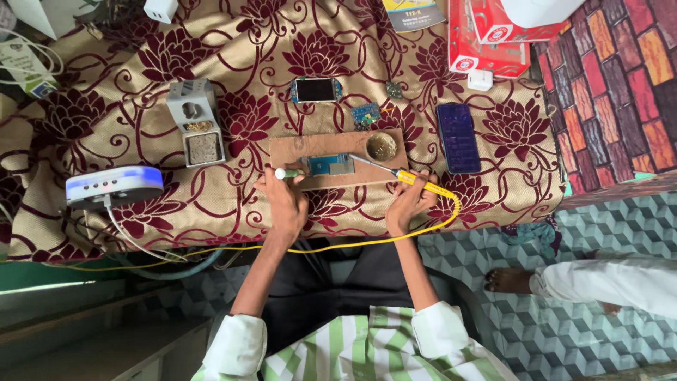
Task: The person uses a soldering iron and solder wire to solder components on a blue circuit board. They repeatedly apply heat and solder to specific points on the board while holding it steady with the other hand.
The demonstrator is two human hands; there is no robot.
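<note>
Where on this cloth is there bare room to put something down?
Bare cloth lies between the white station and the left hand, and right of the dark phone toward the table edge. It is crowded around the wooden board, where the right hand holds the soldering iron.

Yellow-handled soldering iron, tip over blue circuit board

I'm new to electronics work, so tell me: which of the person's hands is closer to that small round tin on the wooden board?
The right hand, just below the round tin; the left hand sits farther off, toward the board's other end.
</note>
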